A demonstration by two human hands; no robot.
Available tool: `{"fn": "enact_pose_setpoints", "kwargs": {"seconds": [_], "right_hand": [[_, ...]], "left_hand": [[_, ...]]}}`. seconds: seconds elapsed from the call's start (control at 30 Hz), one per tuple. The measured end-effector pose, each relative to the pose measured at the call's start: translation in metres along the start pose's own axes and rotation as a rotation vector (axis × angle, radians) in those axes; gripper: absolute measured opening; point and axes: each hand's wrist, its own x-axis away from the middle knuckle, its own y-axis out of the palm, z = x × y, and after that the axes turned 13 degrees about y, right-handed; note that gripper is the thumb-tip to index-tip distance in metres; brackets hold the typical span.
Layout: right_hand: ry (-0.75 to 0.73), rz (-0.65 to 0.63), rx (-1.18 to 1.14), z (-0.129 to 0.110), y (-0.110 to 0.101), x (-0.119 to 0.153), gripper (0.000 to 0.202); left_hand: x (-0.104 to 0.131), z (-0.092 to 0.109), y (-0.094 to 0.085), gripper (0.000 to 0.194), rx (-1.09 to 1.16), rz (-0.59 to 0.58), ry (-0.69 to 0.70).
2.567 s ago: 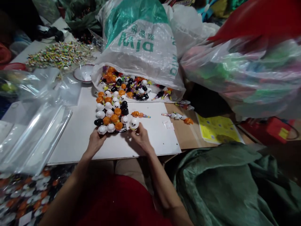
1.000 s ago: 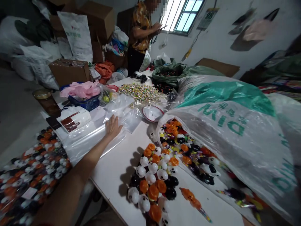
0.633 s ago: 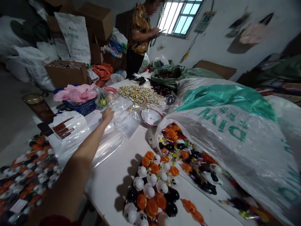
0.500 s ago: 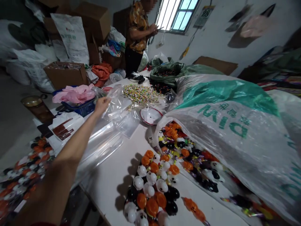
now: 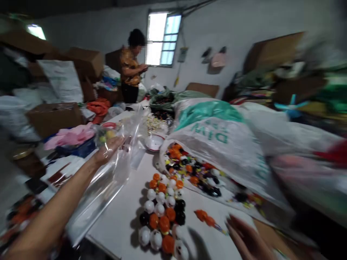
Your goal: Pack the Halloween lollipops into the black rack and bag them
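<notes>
My left hand (image 5: 110, 146) is closed on the upper edge of a clear plastic bag (image 5: 119, 169), which hangs down over the table's near left side. At the lower right, my right hand (image 5: 245, 234) shows slightly blurred, its fingers apart and nothing visible in them. Just left of it lies an orange pumpkin-shaped piece (image 5: 207, 217) with a shiny twisted end. A bundle of round orange, white and black pieces (image 5: 159, 213) rests on the white table (image 5: 124, 216) between my hands. More such pieces (image 5: 189, 169) spill from the mouth of a large white and green sack (image 5: 217, 126).
Behind the bag stand a red-rimmed white dish (image 5: 155, 142) and a heap of small colourful pieces (image 5: 155, 122). A blue basket (image 5: 78, 146) with pink cloth (image 5: 72, 135) is at the left, beside a brown jar (image 5: 28, 162). Another person (image 5: 131, 68) stands at the back.
My left hand has raised the clear plastic bag off the table stack. My right hand has come into view at the lower right. The camera view has turned right and upward.
</notes>
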Motion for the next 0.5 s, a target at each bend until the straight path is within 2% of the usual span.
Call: {"fn": "enact_pose_setpoints", "kwargs": {"seconds": [0.07,0.1,0.17,0.2,0.27,0.37,0.43,0.5], "right_hand": [[-0.024,0.011,-0.019,-0.028,0.009,-0.017,0.069],[-0.042,-0.04,-0.04,-0.042,0.019,-0.024,0.077],[-0.016,-0.283,-0.208,-0.069,0.041,-0.035,0.083],[0.008,-0.355,-0.31,-0.08,0.051,-0.038,0.083],[-0.002,-0.411,-0.528,-0.094,0.064,-0.037,0.081],[-0.021,-0.389,-0.687,-0.094,0.062,-0.03,0.077],[0.024,-0.339,-0.637,-0.086,0.051,-0.027,0.07],[0.048,-0.284,-0.534,-0.076,0.036,-0.028,0.057]], "left_hand": [[-0.008,0.008,0.041,0.061,0.018,-0.104,0.075],[-0.01,0.013,0.061,0.058,-0.024,-0.168,0.138],[-0.012,0.022,0.096,0.051,-0.212,-0.27,0.316],[-0.011,0.027,0.109,0.046,-0.341,-0.285,0.41],[-0.003,0.035,0.129,0.036,-0.588,-0.264,0.566],[0.016,0.04,0.149,0.027,-0.821,-0.237,0.73],[0.032,0.041,0.164,0.024,-0.873,-0.277,0.791],[0.047,0.042,0.182,0.025,-0.877,-0.323,0.782]]}}
